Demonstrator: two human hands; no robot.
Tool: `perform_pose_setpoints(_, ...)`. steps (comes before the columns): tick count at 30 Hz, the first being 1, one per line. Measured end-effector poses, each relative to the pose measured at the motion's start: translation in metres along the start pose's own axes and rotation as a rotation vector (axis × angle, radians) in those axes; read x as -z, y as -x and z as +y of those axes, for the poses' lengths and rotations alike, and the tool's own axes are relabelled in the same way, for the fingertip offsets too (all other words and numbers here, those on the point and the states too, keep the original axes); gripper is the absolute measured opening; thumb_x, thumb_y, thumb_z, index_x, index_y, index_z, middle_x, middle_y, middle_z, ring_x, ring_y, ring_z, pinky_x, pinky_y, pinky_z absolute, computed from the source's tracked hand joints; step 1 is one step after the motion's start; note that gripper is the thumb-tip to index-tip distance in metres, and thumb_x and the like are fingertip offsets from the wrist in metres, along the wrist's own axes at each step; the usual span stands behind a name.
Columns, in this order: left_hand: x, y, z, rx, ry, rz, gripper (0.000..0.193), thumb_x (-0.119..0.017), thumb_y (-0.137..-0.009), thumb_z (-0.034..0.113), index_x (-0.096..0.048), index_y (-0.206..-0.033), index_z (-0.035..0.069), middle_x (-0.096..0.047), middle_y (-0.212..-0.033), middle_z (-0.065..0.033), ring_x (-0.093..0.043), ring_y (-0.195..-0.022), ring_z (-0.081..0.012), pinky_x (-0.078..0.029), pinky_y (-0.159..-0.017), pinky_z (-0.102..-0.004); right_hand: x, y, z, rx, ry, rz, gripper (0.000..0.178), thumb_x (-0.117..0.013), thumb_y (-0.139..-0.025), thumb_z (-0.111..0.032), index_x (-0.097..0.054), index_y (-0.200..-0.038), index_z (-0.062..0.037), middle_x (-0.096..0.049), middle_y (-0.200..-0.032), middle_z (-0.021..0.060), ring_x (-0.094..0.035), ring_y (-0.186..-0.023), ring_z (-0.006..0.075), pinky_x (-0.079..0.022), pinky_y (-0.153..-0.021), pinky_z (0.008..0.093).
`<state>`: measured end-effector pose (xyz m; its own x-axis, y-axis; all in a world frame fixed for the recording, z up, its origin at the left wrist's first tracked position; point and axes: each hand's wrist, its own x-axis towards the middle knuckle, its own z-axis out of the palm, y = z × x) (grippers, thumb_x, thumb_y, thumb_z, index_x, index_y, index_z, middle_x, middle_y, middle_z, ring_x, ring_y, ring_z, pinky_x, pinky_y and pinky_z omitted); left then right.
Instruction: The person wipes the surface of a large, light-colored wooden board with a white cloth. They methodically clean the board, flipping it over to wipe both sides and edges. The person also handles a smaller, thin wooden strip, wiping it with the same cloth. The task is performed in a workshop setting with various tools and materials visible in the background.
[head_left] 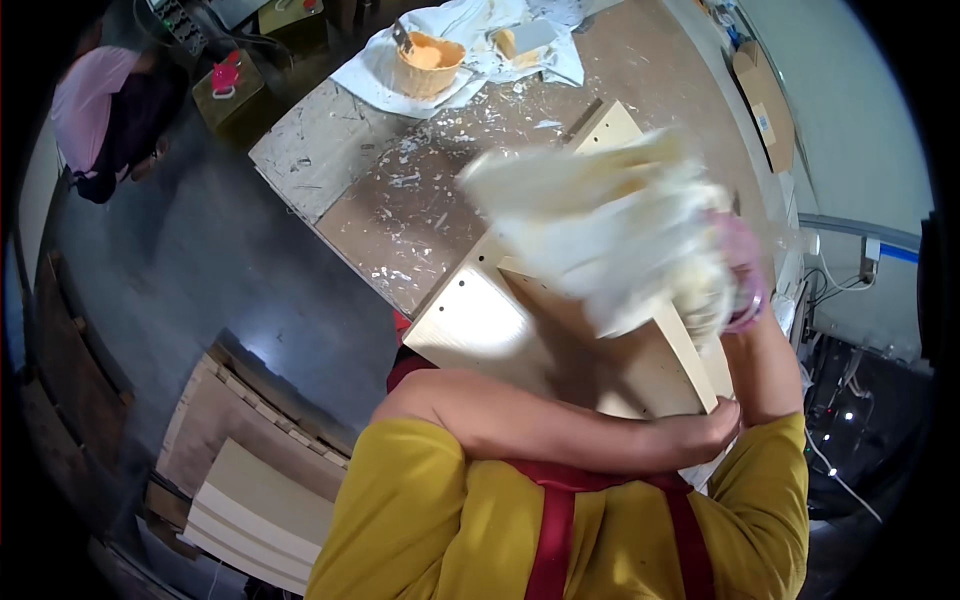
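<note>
A pale wooden piece of panels joined at angles (470,315), with dark holes along one edge, rests on the worktable (400,235) close to my body. My left forearm crosses in front of it, and my left hand (708,432) is closed on the near right end of one upright panel. Above the piece, my right hand (738,262), in what looks like a pink glove, grips a bunched white cloth (600,220) with yellowish stains. Motion blurs the cloth, which hides much of the panels beneath. The fingers of my right hand show only partly.
An orange tub of filler (428,68) and a flat scraper (527,38) lie on a white sheet (375,75) at the table's far side. Another person (105,115) crouches at far left near a box (228,98). Stacked boards (265,500) stand at lower left.
</note>
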<state>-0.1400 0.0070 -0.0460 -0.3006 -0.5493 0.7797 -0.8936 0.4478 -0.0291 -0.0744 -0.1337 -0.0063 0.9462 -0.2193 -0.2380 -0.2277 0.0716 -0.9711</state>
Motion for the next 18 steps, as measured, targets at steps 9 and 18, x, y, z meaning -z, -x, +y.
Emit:
perform_pose_setpoints(9, 0.028, 0.011, -0.039, -0.22, -0.039, -0.047, 0.041, -0.043, -0.072, 0.04, -0.052, -0.071, 0.0, -0.042, -0.065, -0.0071, -0.041, -0.061, -0.0197, -0.036, -0.056, -0.0309, 0.042, 0.014, 0.029, -0.11, -0.484, 0.49, 0.043, -0.046, -0.089, -0.035, -0.048, -0.118, -0.0027, -0.057, -0.108, 0.0127, -0.055, -0.1, 0.0256, -0.044, -0.09, 0.0411)
perform_pose_setpoints(18, 0.023, 0.014, -0.038, -0.261, -0.039, -0.014, 0.03, -0.045, -0.071, 0.032, -0.052, -0.067, 0.003, -0.041, -0.061, -0.007, -0.04, -0.058, -0.0202, -0.035, -0.055, -0.0318, 0.014, -0.027, 0.082, -0.228, 0.018, 0.146, 0.023, -0.067, -0.08, -0.017, -0.062, -0.097, -0.0015, -0.065, -0.087, 0.006, -0.059, -0.076, 0.0092, -0.048, -0.069, 0.0244)
